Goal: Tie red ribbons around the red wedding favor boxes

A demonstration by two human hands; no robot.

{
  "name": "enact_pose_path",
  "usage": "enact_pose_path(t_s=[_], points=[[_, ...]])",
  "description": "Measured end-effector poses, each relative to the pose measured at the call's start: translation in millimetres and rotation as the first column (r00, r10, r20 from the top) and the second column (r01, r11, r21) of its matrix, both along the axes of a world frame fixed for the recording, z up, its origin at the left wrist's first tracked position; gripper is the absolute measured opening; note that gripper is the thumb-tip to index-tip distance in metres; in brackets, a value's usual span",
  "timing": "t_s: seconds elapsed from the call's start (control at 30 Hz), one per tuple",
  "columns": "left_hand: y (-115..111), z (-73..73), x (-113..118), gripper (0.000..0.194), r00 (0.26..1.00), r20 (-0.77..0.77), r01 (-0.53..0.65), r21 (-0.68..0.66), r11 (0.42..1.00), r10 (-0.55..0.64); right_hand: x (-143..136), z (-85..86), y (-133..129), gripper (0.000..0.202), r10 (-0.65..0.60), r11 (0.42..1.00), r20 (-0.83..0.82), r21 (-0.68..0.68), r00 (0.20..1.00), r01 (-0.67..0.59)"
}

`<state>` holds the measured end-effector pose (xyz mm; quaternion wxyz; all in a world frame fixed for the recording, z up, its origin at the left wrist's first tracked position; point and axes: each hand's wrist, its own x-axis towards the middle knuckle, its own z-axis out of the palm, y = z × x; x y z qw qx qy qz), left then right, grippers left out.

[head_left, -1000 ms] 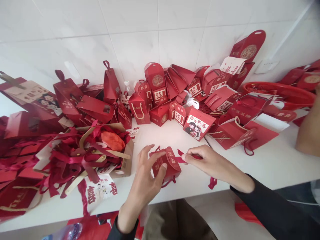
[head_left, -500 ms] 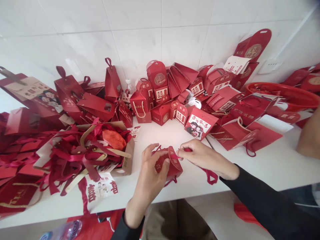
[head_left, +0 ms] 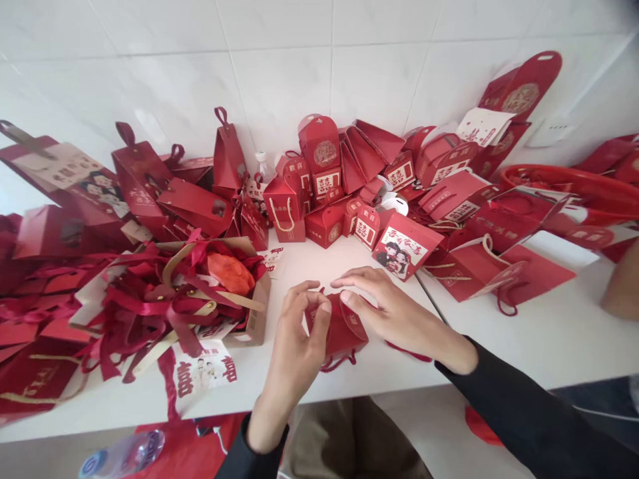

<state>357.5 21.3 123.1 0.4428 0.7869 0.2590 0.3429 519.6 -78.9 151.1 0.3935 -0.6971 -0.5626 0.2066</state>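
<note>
Red card box (head_left: 344, 336) here in the head view, sitting on the white surface (head_left: 519, 332) between the two hands: the left hand (head_left: 302, 329) curls over its near-left side, whether gripping I can't tell, and the right hand (head_left: 384, 309) arches above its other side, thumb and fingers apart. Just below that right hand there's a red ribbon (head_left: 409, 351); left of the left hand, a carton (head_left: 259, 309) heaped with ribbons, and beyond both hands, crowded gift boxes (head_left: 319, 159).
</note>
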Motion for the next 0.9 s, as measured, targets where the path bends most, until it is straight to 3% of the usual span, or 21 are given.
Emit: enact_pose_path(t_s=[0.17,0.3,0.53,0.9], points=[[-2.3,-5.0,-8.1,0.012,1.0,0.004,-0.011,0.041,0.999,0.011,-6.5,0.7,8.3,0.019,0.061,0.998,-0.013,0.007,0.998,-0.061],[-10.1,-17.7,-16.3,0.047,0.99,-0.102,-0.083,0.138,0.987,0.097,-6.1,-0.5,11.6,0.017,0.059,0.998,-0.008,-0.018,0.998,-0.059],[-14.8,-21.9,-21.7,0.031,0.992,0.004,-0.128,-0.129,0.983,0.129,-13.4,1.1,13.4,0.014,0.061,0.994,0.028,-0.091,0.998,-0.058],[-14.9,-21.2,-24.7,0.031,0.99,0.061,-0.115,-0.2,0.973,0.13,-16.8,0.1,22.9,0.017,0.088,0.992,0.038,-0.095,0.995,-0.084]])
